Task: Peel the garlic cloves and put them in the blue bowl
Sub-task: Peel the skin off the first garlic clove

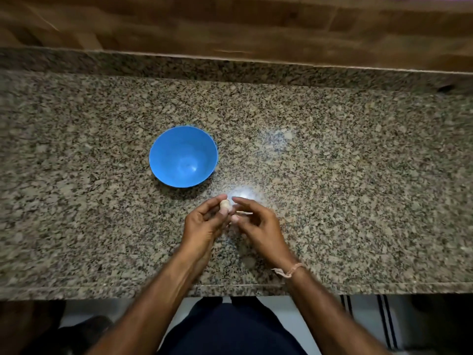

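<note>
bench [332, 175] — speckled granite, polished, glossy glare patches | blue bowl [167, 149] — smooth plastic, soft sheen | garlic clove [226, 205]: papery skin, matt | panel [230, 24] beyond bench's far edge: wood grain, matt | wrist band [294, 269]: pale thread

blue bowl [166, 157]: round, upright | garlic clove [226, 205]: pale, held near it

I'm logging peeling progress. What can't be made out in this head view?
All from the head view:
1. Clove: tiny and half covered by the left hand, so how much skin remains is unclear.
2. Right hand: blur and glare on the counter hide whether its grip pinches peel.
3. Other cloves: none in frame. Any beyond the edges are cut off.
</note>
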